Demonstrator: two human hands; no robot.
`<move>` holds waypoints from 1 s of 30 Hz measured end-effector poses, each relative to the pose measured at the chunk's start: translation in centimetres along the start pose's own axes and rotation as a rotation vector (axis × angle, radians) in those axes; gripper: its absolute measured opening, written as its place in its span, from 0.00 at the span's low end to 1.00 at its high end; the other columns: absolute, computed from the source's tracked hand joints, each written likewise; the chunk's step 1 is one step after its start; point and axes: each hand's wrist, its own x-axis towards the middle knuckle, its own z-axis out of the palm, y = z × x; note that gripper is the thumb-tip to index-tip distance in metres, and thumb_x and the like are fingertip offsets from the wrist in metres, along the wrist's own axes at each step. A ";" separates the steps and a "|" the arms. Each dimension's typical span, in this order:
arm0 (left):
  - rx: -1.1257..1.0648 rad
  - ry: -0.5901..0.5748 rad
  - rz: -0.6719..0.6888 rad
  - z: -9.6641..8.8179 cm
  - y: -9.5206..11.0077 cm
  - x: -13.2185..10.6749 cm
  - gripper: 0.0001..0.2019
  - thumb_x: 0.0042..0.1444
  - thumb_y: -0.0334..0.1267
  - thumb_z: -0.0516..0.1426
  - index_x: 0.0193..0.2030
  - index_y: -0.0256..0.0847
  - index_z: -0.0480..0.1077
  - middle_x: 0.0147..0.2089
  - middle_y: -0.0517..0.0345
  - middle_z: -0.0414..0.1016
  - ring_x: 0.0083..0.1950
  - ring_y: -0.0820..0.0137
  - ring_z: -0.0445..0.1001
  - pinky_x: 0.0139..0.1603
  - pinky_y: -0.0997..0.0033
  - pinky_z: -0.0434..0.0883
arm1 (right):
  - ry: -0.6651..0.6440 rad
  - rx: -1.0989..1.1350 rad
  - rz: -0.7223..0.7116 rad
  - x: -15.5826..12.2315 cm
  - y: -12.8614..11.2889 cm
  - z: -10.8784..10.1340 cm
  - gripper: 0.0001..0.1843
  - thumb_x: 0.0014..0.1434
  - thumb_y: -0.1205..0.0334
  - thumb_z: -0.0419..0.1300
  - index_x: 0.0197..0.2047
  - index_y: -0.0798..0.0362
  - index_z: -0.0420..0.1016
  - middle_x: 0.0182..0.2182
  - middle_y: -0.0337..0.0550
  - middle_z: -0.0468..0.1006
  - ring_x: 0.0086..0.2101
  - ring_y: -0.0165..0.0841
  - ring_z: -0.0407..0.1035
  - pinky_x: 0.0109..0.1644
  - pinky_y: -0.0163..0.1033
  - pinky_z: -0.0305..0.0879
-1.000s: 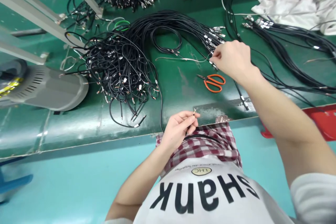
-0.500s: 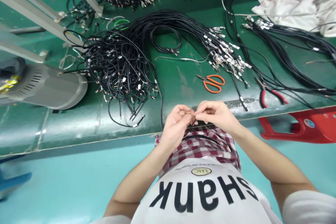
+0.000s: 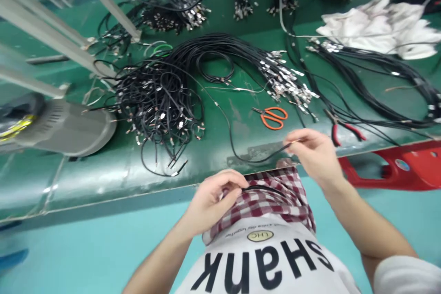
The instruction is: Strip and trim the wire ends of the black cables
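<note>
My right hand is closed in a pinch on a thin black cable near its end, just above the bench edge. From those fingers the cable sags left and curves up toward the tangled black cables. My left hand is lower, over the checked cloth on my lap, thumb and fingers pressed together. A dark strip on the cloth starts at its fingertips; I cannot tell whether they grip it. Orange-handled scissors lie beyond my hands, and red-handled pliers lie beyond my right hand.
Bundled cables with silvery ends lie across the green bench. Another cable bundle and white cloth are at right. A grey machine stands left. A red stool sits under the right edge.
My hands have moved apart from their shared spot at the bench edge. The right went right with the cable; the left came down and left over my lap. The view has shifted slightly.
</note>
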 end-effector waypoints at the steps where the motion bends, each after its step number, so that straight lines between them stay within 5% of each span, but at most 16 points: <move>1: 0.078 0.095 0.056 0.5 0.1 0.6 0.08 0.65 0.34 0.56 0.47 0.42 0.75 0.48 0.47 0.75 0.49 0.64 0.74 0.49 0.66 0.71 | -0.039 0.013 -0.018 -0.3 0.0 0.6 0.10 0.48 0.63 0.75 0.33 0.47 0.80 0.33 0.41 0.81 0.32 0.34 0.75 0.35 0.39 0.76; 4: 0.319 0.278 0.235 2.0 0.7 2.8 0.12 0.60 0.34 0.61 0.51 0.44 0.73 0.52 0.49 0.74 0.55 0.61 0.71 0.58 0.62 0.67 | -0.144 0.099 -0.008 -0.9 0.1 2.2 0.09 0.49 0.64 0.74 0.32 0.50 0.79 0.33 0.41 0.81 0.29 0.31 0.75 0.35 0.36 0.76; 6: 0.374 0.277 0.217 2.8 0.8 4.1 0.16 0.56 0.37 0.65 0.52 0.45 0.73 0.53 0.50 0.75 0.57 0.60 0.70 0.60 0.61 0.64 | -0.164 0.150 0.028 -1.2 0.2 2.9 0.09 0.49 0.64 0.74 0.33 0.51 0.79 0.30 0.40 0.81 0.26 0.29 0.75 0.34 0.35 0.75; 9: 0.198 0.187 0.065 3.6 0.3 5.2 0.08 0.62 0.41 0.61 0.45 0.42 0.74 0.39 0.54 0.78 0.42 0.66 0.75 0.48 0.67 0.69 | -0.188 0.178 0.075 -1.5 0.5 3.1 0.13 0.47 0.63 0.76 0.35 0.52 0.80 0.31 0.40 0.81 0.29 0.31 0.76 0.37 0.35 0.76; 13: -0.126 0.178 -0.040 3.6 -0.2 5.0 0.11 0.66 0.43 0.57 0.43 0.38 0.74 0.27 0.59 0.71 0.27 0.73 0.69 0.33 0.73 0.68 | -0.260 0.139 0.101 -1.2 0.9 2.5 0.19 0.49 0.61 0.75 0.44 0.53 0.81 0.37 0.44 0.82 0.35 0.30 0.77 0.43 0.35 0.74; 19: -0.186 0.185 -0.064 3.2 -0.3 4.5 0.12 0.66 0.43 0.57 0.43 0.36 0.74 0.26 0.61 0.69 0.24 0.77 0.66 0.28 0.76 0.66 | -0.266 0.036 0.032 -0.6 0.6 2.9 0.16 0.54 0.59 0.73 0.45 0.53 0.81 0.38 0.44 0.80 0.36 0.30 0.74 0.40 0.34 0.70; 24: -0.101 0.187 -0.046 3.1 -1.1 4.5 0.12 0.67 0.44 0.56 0.43 0.37 0.73 0.27 0.62 0.69 0.24 0.78 0.66 0.28 0.76 0.66 | -0.201 0.027 -0.159 -0.5 0.4 4.2 0.04 0.59 0.61 0.69 0.35 0.52 0.81 0.34 0.41 0.77 0.34 0.29 0.71 0.38 0.35 0.66; 27: -0.010 0.201 -0.019 3.2 -1.4 4.6 0.11 0.67 0.44 0.56 0.42 0.38 0.73 0.27 0.62 0.69 0.24 0.78 0.66 0.28 0.77 0.66 | -0.120 -0.060 -0.260 -0.5 1.0 4.6 0.05 0.59 0.63 0.68 0.32 0.53 0.80 0.31 0.41 0.74 0.33 0.29 0.68 0.38 0.37 0.64; 30: 0.027 0.214 -0.010 3.3 -1.7 4.8 0.12 0.67 0.44 0.56 0.41 0.37 0.72 0.26 0.62 0.68 0.23 0.79 0.65 0.26 0.78 0.64 | -0.091 -0.016 -0.229 -0.2 1.8 4.5 0.06 0.59 0.62 0.69 0.31 0.53 0.80 0.32 0.40 0.74 0.31 0.28 0.67 0.35 0.36 0.63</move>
